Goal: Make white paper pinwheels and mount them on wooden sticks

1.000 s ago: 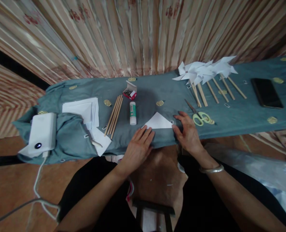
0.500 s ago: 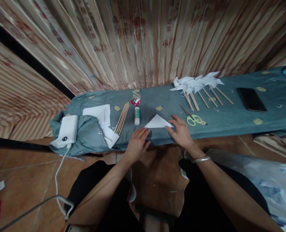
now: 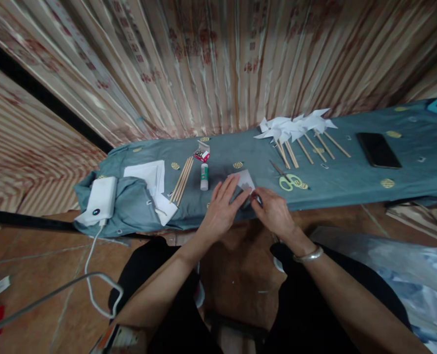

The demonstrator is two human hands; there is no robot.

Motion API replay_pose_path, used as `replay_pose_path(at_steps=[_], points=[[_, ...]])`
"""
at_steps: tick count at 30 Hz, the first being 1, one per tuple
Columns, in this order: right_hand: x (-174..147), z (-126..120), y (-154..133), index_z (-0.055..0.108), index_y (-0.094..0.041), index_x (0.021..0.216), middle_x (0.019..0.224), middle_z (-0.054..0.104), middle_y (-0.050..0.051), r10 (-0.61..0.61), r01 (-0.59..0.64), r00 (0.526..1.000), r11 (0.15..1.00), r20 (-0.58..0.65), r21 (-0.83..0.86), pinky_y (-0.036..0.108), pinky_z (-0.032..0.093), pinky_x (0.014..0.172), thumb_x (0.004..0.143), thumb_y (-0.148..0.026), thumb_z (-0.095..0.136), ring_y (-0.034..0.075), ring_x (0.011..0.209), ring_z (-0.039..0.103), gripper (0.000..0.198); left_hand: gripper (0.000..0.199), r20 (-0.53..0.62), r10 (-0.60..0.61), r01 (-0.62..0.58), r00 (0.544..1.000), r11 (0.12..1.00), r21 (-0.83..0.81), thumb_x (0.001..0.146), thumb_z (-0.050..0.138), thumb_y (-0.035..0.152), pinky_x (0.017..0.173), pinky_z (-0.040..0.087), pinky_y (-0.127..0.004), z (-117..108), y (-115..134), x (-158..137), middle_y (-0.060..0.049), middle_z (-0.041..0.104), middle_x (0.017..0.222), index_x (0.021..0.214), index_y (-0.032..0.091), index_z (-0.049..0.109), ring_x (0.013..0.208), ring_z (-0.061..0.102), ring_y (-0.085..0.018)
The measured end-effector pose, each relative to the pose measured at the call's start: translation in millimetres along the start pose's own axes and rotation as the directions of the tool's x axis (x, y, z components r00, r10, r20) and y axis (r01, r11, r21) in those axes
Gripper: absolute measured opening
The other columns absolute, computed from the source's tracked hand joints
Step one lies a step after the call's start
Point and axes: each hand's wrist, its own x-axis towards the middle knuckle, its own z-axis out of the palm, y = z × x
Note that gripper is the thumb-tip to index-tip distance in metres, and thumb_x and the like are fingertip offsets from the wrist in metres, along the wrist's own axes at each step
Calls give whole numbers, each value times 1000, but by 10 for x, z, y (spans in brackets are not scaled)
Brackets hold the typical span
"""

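Note:
A small piece of white paper [image 3: 245, 179] lies on the grey-green cloth between my hands, partly covered by my fingers. My left hand [image 3: 221, 209] rests on its left side, with fingers stretched out and the thumb towards the right hand. At the paper's lower right corner, my right hand [image 3: 272, 210] is closed in a pinch, the fingertips bent in on the paper's edge. A glue stick [image 3: 204, 177] stands to the left of the paper. Scissors [image 3: 289, 180] with light green handles lie to the right of it.
Paper pinwheels [image 3: 295, 128] on sticks lie at the back right, near a dark phone [image 3: 378, 150]. Left of the glue are several wooden sticks [image 3: 182, 180], a small red box [image 3: 202, 155], white paper sheets [image 3: 155, 176] and a white power bank [image 3: 103, 197] with a cable.
The paper was a flat triangle with a hand at each end. My left hand has moved right onto it, and my right hand has closed on its right corner. The paper's outline is now smaller.

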Motion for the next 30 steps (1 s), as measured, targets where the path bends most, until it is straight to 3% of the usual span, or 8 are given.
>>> replay_pose_path(at_steps=[3,6,9,13,18,21,25,30], points=[[-89,12,-104,63,-15,94,91,71,13,-30,30,999,1000,45,-1,37,51,80,88,-16,42,26,87,66,22,36,16,51,-51,999,998,39,93,41,12,112,29,-50,65,3,8,-13,52,138,125,19,57,134,41,-24],[-134,38,-139,65,-16,101,99,72,11,-62,58,995,996,77,61,36,52,85,87,-9,39,23,93,67,30,28,2,24,-24,1000,998,59,94,45,15,106,33,-47,87,-56,-9,-7,67,109,113,20,64,108,56,-20],[-157,61,-114,65,-17,104,101,73,9,-93,84,992,991,88,104,34,53,85,85,-4,38,21,93,68,36,22,3,-6,6,1000,997,74,92,50,17,95,37,-45,66,-132,-23,-6,68,95,105,20,68,96,56,-20],[-163,86,-45,66,-15,108,101,72,12,-188,184,978,981,89,54,38,54,88,88,-5,38,23,95,67,35,18,50,-8,3,999,994,112,92,53,21,89,35,-44,48,-227,-8,-6,69,95,99,21,70,95,55,-22],[-46,31,44,60,-14,124,134,55,22,-262,275,958,954,112,-120,49,48,96,89,-5,40,31,123,52,41,22,95,27,-35,995,996,82,95,48,23,89,37,-40,92,-273,53,-3,73,95,97,21,70,90,57,-19],[28,-36,125,61,-17,121,148,40,20,-256,271,960,951,113,-149,56,43,100,90,-7,40,34,137,36,39,23,95,60,-61,994,998,5,96,48,23,94,36,-39,131,-228,80,-2,74,98,98,22,70,94,59,-17],[12,-126,275,70,-17,97,149,41,15,-210,216,974,973,82,-75,56,36,107,92,-14,44,33,141,31,26,23,100,22,-11,995,994,-110,96,48,23,91,39,-38,148,-162,73,-3,74,99,98,20,70,93,61,-18],[-24,-178,410,71,-19,89,115,69,11,-35,3,990,974,139,227,45,48,98,91,-32,54,26,113,60,21,23,140,-190,225,972,925,-308,95,49,28,80,45,-34,158,-139,7,-5,74,89,96,17,70,84,63,-17]])
